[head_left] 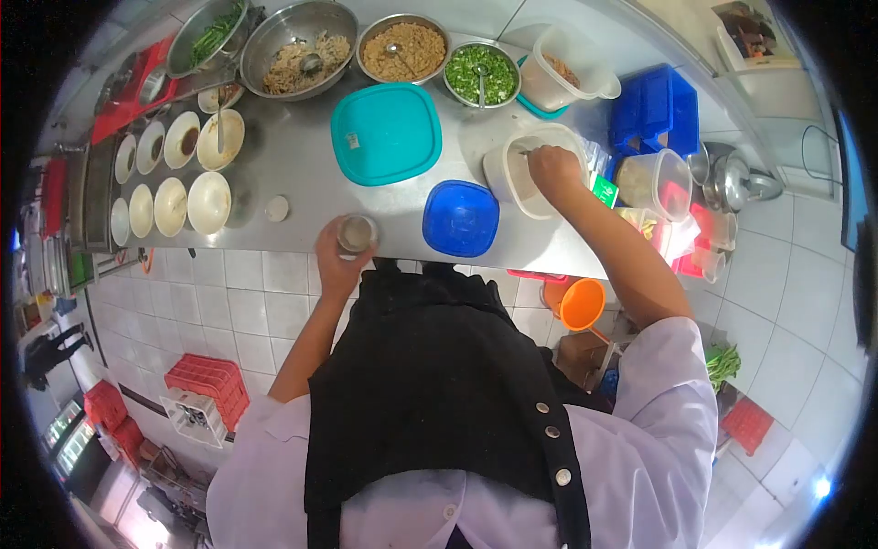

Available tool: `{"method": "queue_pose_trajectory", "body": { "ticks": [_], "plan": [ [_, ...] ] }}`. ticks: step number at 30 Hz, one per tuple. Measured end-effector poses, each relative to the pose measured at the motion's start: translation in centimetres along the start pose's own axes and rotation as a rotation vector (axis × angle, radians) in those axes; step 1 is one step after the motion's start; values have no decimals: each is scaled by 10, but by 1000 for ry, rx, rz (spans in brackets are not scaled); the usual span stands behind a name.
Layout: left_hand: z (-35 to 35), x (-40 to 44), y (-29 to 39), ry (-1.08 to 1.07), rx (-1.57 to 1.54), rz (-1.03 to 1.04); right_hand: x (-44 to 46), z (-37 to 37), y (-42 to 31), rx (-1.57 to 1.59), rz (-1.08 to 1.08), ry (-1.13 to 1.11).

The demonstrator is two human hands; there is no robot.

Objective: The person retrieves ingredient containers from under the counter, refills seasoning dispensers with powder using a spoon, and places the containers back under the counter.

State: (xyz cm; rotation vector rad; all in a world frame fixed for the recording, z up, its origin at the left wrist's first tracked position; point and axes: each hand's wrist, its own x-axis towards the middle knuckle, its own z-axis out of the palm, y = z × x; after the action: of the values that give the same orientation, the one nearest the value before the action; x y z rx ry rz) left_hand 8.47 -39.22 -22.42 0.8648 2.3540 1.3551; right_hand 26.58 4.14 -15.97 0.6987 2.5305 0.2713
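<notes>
The left hand [336, 249] grasps a small jar [357, 234] at the counter's front edge; a round white cap [277, 209] lies near it. The right hand [556, 174] is clenched over the white tub [498, 174]; what it grips is unclear. Between the hands lies a blue lid [461, 218], near a teal lid [387, 134] bearing a small pale sticker [353, 140], its print unreadable. Just beside the tub, a green label [604, 190] shows white marks too small to read.

The square lid [386, 134] is teal, the smaller lid [461, 218] blue, the bucket [582, 304] orange
</notes>
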Motion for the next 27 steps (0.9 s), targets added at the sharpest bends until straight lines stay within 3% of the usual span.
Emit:
{"method": "queue_pose_trajectory", "body": {
  "ticks": [3,8,11,18,27],
  "plan": [
    [11,-2,55,-255,-142,172,2,-5,5,-40,-43,-97],
    [81,15,133,-566,-340,226,0,-1,22,34,-143,-9],
    [126,25,153,-705,-320,218,4,-10,15,-12,-121,-153],
    [154,24,169,-708,-275,231,8,-6,11,65,-266,-147],
    [130,43,171,-810,-223,239,-10,-30,5,121,-274,-208]
  ]
}}
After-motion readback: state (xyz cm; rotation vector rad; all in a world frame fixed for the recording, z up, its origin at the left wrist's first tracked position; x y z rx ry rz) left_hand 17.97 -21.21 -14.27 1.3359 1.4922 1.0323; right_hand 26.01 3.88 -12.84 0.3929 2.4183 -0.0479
